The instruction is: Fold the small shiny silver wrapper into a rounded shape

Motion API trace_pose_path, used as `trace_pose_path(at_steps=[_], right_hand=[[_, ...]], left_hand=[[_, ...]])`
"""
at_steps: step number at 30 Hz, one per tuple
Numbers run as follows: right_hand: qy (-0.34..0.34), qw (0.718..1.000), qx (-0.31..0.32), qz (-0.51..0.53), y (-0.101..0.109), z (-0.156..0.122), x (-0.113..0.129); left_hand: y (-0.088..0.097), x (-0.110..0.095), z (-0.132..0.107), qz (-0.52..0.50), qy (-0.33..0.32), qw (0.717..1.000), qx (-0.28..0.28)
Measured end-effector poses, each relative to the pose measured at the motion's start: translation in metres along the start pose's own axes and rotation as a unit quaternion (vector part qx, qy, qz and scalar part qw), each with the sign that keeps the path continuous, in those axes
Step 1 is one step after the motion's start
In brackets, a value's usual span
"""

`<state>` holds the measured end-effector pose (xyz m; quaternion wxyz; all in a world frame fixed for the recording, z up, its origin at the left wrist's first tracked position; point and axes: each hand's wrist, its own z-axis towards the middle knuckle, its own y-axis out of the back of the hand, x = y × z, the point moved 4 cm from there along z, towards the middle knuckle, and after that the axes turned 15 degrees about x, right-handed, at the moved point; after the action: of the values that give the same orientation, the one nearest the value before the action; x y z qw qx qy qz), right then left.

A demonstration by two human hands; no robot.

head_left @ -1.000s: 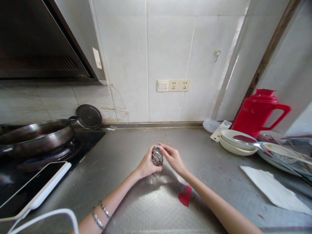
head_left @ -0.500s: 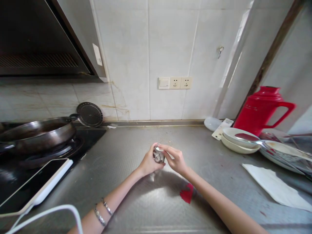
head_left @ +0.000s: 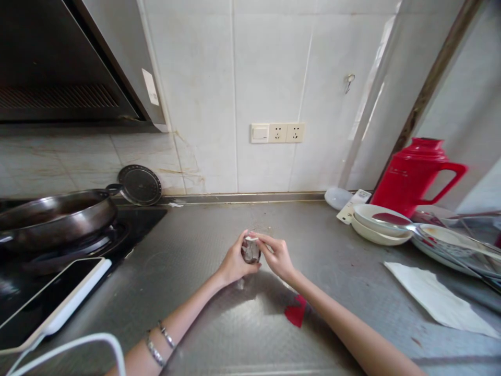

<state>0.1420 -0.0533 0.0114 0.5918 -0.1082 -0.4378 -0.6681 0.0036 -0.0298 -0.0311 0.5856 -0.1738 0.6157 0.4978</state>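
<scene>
Above the middle of the metal counter (head_left: 188, 235), both hands meet on a small rounded thing (head_left: 251, 251), silvery-brown and crinkled like foil; its exact kind I cannot make out. My left hand (head_left: 234, 263) is closed round its left side, the thumb underneath. Fingers of my right hand (head_left: 278, 257) pinch its whitish top edge from the right. A torn red scrap (head_left: 295, 312) lies on the counter close to my right forearm.
On the left, a steel pan (head_left: 58, 216) sits on the black hob, with a phone (head_left: 50, 305) and white cable (head_left: 94, 337) nearer me. To the right are a red thermos jug (head_left: 415, 177), stacked bowls (head_left: 381, 235), dishes and a white paper sheet (head_left: 438, 297).
The view has shifted slightly, so everything sits a little further left. The small thing appears turned, showing more of its brownish side and a whitish top edge. Both hands still hold it.
</scene>
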Motion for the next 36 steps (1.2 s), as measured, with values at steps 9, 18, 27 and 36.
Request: trace_pose_path(at_steps=[9, 18, 27, 36], right_hand=[[0.032, 0.999, 0.001, -0.037, -0.002, -0.003, 0.011], [-0.106, 0.994, -0.024, 0.02, 0.001, 0.002, -0.003], [0.143, 0.985, 0.041, -0.092, -0.01, -0.007, 0.026], [-0.057, 0.997, -0.037, 0.043, 0.001, -0.001, 0.0]], left_hand=[[-0.001, -0.009, -0.002, 0.043, -0.014, 0.999, 0.01], [-0.003, -0.013, -0.005, 0.057, -0.009, 0.998, 0.018], [-0.005, -0.019, -0.005, 0.029, -0.046, 0.998, 0.018], [-0.002, -0.022, -0.006, 0.052, -0.011, 0.999, 0.003]])
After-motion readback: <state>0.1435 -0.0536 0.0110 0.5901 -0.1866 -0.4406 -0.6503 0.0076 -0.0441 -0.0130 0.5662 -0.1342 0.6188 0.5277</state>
